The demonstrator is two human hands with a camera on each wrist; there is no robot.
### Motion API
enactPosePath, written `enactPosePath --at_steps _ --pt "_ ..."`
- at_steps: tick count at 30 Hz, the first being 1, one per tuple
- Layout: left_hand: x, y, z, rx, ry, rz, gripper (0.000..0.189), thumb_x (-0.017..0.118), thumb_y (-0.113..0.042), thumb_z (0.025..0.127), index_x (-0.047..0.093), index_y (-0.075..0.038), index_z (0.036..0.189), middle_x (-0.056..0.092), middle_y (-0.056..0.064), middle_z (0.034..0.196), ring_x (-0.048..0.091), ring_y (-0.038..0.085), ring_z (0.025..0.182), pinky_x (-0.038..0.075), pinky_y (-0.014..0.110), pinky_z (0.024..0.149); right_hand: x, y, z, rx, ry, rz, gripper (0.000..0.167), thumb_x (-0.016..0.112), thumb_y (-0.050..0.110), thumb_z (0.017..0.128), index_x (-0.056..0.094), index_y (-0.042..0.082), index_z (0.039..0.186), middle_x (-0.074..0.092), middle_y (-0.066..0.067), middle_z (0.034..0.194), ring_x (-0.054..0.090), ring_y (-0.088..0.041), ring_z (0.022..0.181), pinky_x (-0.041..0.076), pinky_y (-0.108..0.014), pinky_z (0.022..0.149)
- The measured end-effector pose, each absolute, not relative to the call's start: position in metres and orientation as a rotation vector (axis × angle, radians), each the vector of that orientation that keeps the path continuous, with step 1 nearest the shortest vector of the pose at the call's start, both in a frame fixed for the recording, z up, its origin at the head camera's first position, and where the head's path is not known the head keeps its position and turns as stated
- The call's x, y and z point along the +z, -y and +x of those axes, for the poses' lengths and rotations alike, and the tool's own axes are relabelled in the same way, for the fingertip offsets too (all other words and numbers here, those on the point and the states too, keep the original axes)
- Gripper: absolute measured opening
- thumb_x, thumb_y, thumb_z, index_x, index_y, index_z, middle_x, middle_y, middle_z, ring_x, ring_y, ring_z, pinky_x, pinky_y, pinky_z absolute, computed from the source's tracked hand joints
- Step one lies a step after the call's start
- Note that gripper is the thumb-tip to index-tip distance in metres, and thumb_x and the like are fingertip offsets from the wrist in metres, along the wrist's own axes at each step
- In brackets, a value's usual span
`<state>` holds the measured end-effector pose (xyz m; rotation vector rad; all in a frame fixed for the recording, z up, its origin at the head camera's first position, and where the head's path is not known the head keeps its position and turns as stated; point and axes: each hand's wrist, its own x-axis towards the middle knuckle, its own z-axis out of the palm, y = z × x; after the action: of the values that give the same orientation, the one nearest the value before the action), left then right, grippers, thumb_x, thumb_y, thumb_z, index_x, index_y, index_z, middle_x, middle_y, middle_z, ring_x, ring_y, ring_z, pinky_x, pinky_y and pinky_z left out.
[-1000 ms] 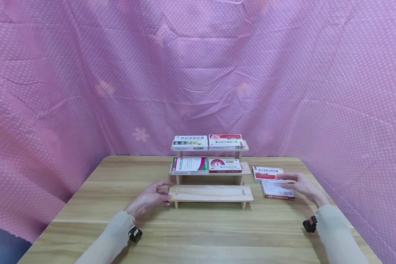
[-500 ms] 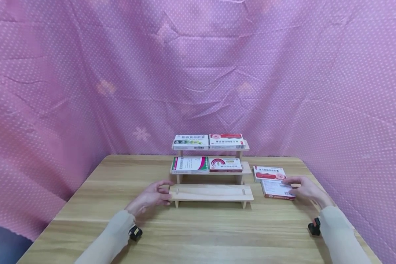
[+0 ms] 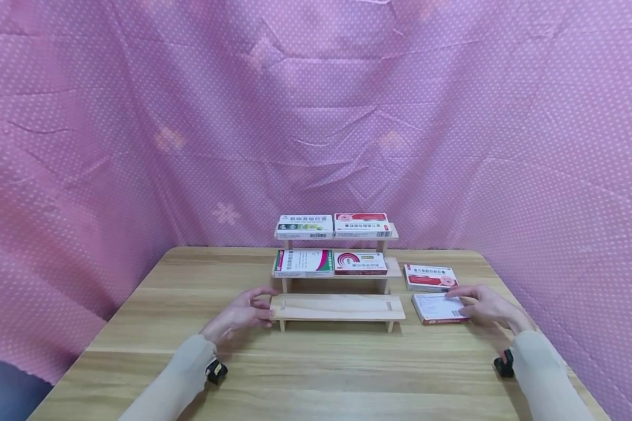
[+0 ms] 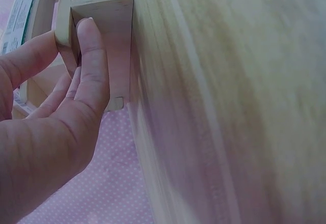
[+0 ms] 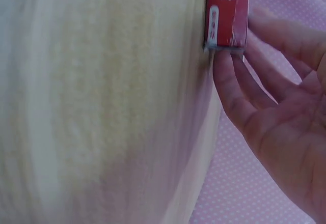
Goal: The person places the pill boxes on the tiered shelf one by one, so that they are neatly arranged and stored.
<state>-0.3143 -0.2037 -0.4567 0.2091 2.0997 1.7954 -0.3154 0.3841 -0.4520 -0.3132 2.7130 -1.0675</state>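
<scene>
On the pale wood-grained counter [image 3: 316, 374], the lowest board of an unpainted wooden three-tier stand [image 3: 337, 303] is pinched at its left end by the left hand [image 3: 240, 314], fingers bent round the edge; no shift noted. Four printed cardboard boxes [image 3: 311, 263] are carried on the two upper tiers, unchanged. Right of the stand, a flat white cardboard box with red sides [image 3: 434, 307] has been drawn toward the person, so that a gap is opened from the red-and-white cardboard box [image 3: 430, 278] behind it. It is touched by the right hand [image 3: 487, 305], fingers loosely parted, not closed round it. Judged: box separated from its neighbour, not yet lifted.
</scene>
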Motion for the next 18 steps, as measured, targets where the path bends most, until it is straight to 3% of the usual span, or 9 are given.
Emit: enactPosePath --at_steps 8,18 --pt "-0.456 0.204 -0.314 1.792 -2.092 0.215 0.062 0.060 0.011 0.086 0.039 0.000 0.144 0.059 0.023 0.113 0.067 0.025 0.088 0.059 0.042 0.087 -0.453 -0.382 -0.312 -1.115 -2.566 -0.305 0.061 0.079 0.019 0.077 0.060 0.013 0.134 0.028 -0.030 0.155 0.015 -0.056 0.142 0.014 -0.074 0.110" --pt "-0.456 0.204 -0.315 1.783 -2.102 0.241 0.062 0.062 0.007 0.087 0.038 0.001 0.144 0.058 0.023 0.113 0.067 0.023 0.087 0.059 0.042 0.087 -0.454 -0.374 -0.307 -1.017 -2.612 -0.370 0.076 0.086 0.015 0.066 0.055 0.020 0.136 0.020 -0.036 0.154 0.012 -0.060 0.140 0.010 -0.080 0.105"
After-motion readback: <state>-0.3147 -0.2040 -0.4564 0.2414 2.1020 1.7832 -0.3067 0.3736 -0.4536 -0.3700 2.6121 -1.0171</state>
